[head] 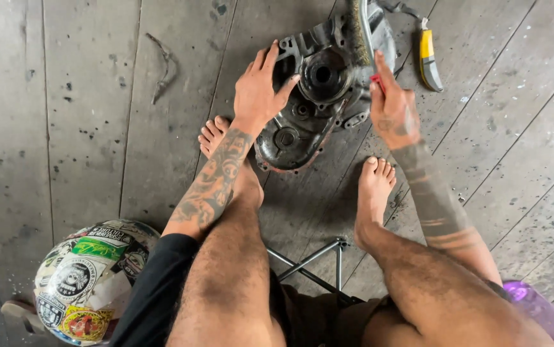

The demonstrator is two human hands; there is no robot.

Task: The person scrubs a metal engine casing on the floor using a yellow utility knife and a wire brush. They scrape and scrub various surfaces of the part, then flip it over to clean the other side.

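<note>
Head view: a dark grey, greasy metal engine cover (318,96) lies on the grey plank floor (84,128), just beyond the bare feet. The left hand (261,93) rests spread on the cover's left edge. The right hand (392,109) pinches a small red tool (376,80) at its right edge. A yellow-handled tool (428,59) lies right of the cover.

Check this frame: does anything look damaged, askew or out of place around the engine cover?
The engine cover is grimy, with rusty-looking residue along its lower rim, and sits directly on the plank floor. The left hand steadies it; the right hand holds a small red tool. A bent strip lies loose on the floor nearby.
</note>
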